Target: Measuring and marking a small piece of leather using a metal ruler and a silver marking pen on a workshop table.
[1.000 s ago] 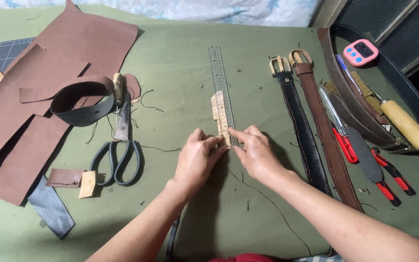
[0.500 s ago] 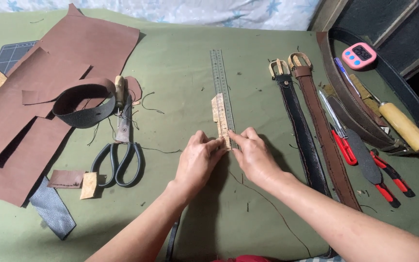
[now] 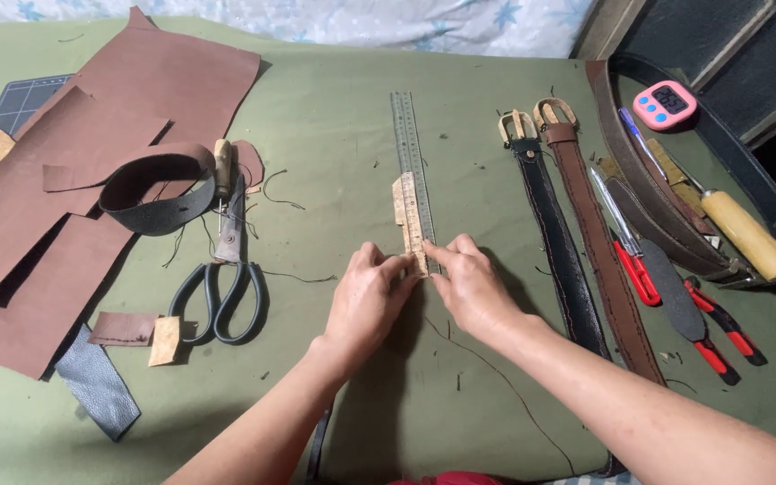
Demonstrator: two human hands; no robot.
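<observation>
The fingertips of both hands meet at the near end of a narrow tan strip [image 3: 409, 220] that lies flat on the green table cover [image 3: 334, 117]. The left hand [image 3: 368, 301] rests palm down, its fingers bunched close together and pressing the strip's near end from the left. The right hand [image 3: 471, 289] comes in from the other side, fingers likewise close together, with the forefinger tip laid on the same end of the strip. Neither hand lifts anything; both pin the strip down at its lower tip, and the rest of it runs away from the fingers toward the far side of the table.

Touching the strip along its right edge is a steel ruler [image 3: 408, 135], which reaches farther up the table than the strip does. Its near end sits at the fingertips too.

To the right, near the right hand, two belts lie side by side with their buckles at the far end: a black belt [image 3: 557, 242] and a brown belt [image 3: 596, 260]. Beyond these are a red-handled knife [image 3: 632, 269], a tool with a yellow handle [image 3: 749, 238] and a pink timer [image 3: 665, 103].

To the left, well apart from the left hand, a pair of black-handled scissors [image 3: 222, 287] lies on the cover, with a coiled dark strap [image 3: 156, 189] above it and large brown leather sheets [image 3: 92, 144] at the table's left edge.
</observation>
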